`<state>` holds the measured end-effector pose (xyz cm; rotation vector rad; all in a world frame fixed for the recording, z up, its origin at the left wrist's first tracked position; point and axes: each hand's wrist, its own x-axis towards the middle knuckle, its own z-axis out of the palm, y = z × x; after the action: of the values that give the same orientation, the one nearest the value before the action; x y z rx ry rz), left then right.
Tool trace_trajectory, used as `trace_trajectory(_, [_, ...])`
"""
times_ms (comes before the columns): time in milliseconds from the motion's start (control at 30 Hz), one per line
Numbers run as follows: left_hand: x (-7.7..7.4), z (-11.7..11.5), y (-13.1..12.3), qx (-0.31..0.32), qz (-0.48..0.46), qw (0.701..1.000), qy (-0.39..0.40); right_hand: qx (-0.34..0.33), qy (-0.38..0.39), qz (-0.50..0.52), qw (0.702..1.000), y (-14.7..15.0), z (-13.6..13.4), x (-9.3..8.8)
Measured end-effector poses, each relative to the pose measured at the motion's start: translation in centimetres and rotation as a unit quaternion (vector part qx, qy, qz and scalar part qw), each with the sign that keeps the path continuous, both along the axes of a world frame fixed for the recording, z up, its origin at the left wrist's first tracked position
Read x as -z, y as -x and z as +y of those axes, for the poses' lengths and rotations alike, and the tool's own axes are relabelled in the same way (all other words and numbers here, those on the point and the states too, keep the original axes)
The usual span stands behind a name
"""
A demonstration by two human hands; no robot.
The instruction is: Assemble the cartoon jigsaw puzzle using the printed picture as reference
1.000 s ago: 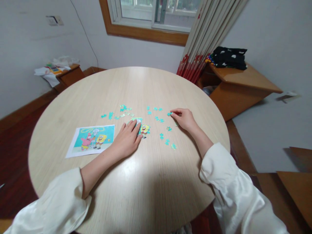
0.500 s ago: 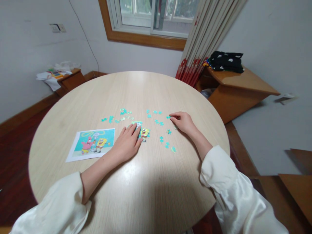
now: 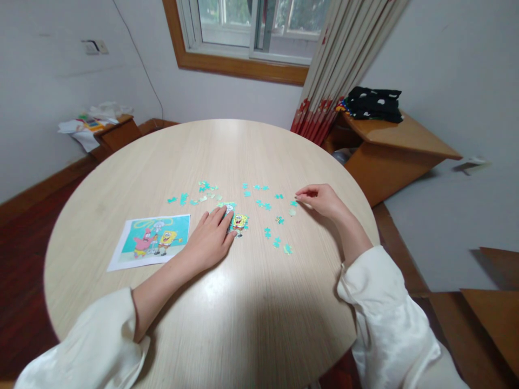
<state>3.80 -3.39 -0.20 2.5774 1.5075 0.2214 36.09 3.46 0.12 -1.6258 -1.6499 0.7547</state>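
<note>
My left hand (image 3: 210, 237) lies flat with fingers stretched out on a small joined patch of jigsaw pieces (image 3: 238, 220) showing a yellow cartoon figure. My right hand (image 3: 322, 199) rests further right on the round wooden table (image 3: 243, 302), its fingers curled and its fingertips pinched beside a teal puzzle piece (image 3: 293, 203); whether it grips anything I cannot make out. Several loose teal pieces (image 3: 259, 188) are scattered between and beyond the hands. A printed cartoon reference picture (image 3: 152, 242) lies left of my left hand.
A low wooden shelf (image 3: 399, 143) with folded dark cloth (image 3: 375, 104) stands at the right, next to a striped curtain (image 3: 344, 59). A small wooden stand with papers (image 3: 99, 121) sits at the left wall. The table edge runs close to my body.
My right hand has drawn back to the right, away from the teal piece it touched, and now sits by another piece. My left hand has stayed on the joined patch.
</note>
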Motion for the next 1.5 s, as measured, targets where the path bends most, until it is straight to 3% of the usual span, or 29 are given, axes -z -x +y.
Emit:
trace_trajectory(133, [-0.1,0.0,0.0,-0.003,0.006,1.000,0.003,-0.043,0.050,0.031,0.997,-0.2,-0.5,-0.4])
trace_trajectory(533, [0.3,0.2,0.3,0.004,0.003,1.000,-0.016,-0.088,0.054,0.005,0.995,0.6,-0.8,-0.9])
trace_trajectory(733, [0.0,0.1,0.2,0.002,0.004,1.000,-0.008,-0.172,0.098,0.008,0.980,1.1,-1.4,-1.5])
trace_trajectory(933, [0.1,0.1,0.2,0.006,-0.003,1.000,-0.021,-0.171,0.092,-0.002,0.981,1.5,-1.5,-1.5])
trace_trajectory(1167, [0.0,0.2,0.1,0.003,0.013,1.000,-0.008,-0.224,0.094,0.009,0.970,3.7,-2.2,-1.7])
trace_trajectory(1500, [-0.1,0.1,0.1,0.002,0.018,1.000,-0.001,-0.216,0.090,0.000,0.972,3.8,-1.9,-1.3])
